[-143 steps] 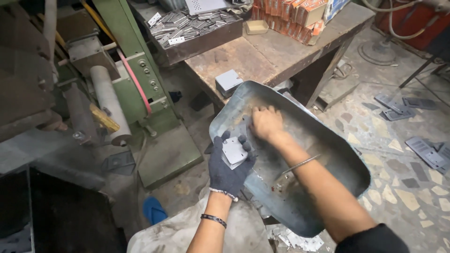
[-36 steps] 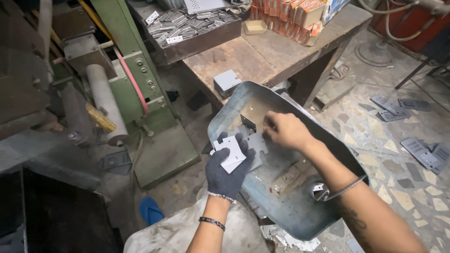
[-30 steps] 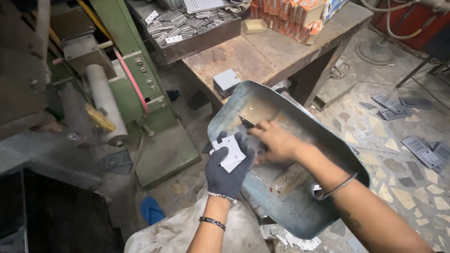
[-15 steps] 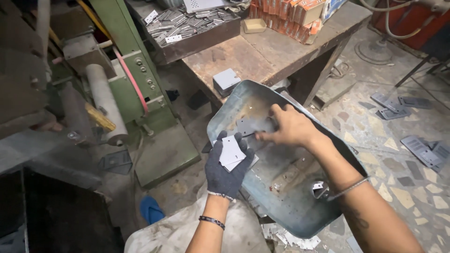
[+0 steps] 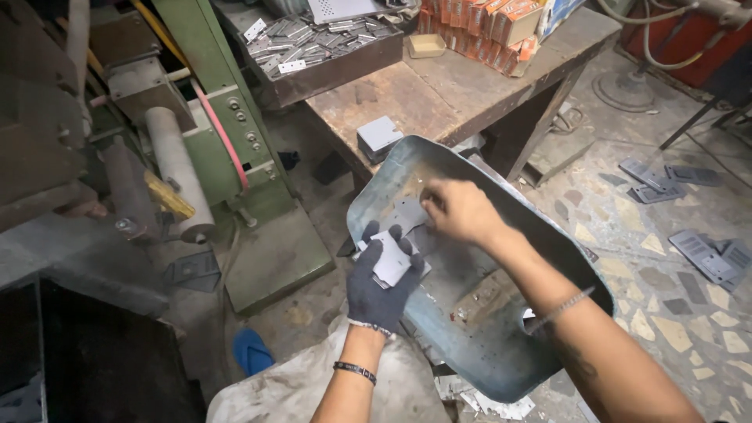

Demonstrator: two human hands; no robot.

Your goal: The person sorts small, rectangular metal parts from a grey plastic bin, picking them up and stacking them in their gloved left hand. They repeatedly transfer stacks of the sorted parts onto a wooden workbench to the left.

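Sheet-metal pan [image 5: 501, 345], grey-blue and rust-stained, lies tilted across the person's lap beside the wooden workbench [image 5: 439, 94]. Left hand [image 5: 381, 276], in a dark knit glove, is curled loosely around a small stack of flat grey metal plates [image 5: 389, 256], fingers closed on its edges, at the pan's near rim. Right hand [image 5: 460, 210], bare, reaches into the pan just above that stack, fingertips pinched on another thin plate [image 5: 409, 213] lying on the pan floor. A tray of similar metal pieces [image 5: 317, 39] sits on the bench, with orange cartons [image 5: 486, 23] behind it; a green machine [image 5: 235, 133] stands left
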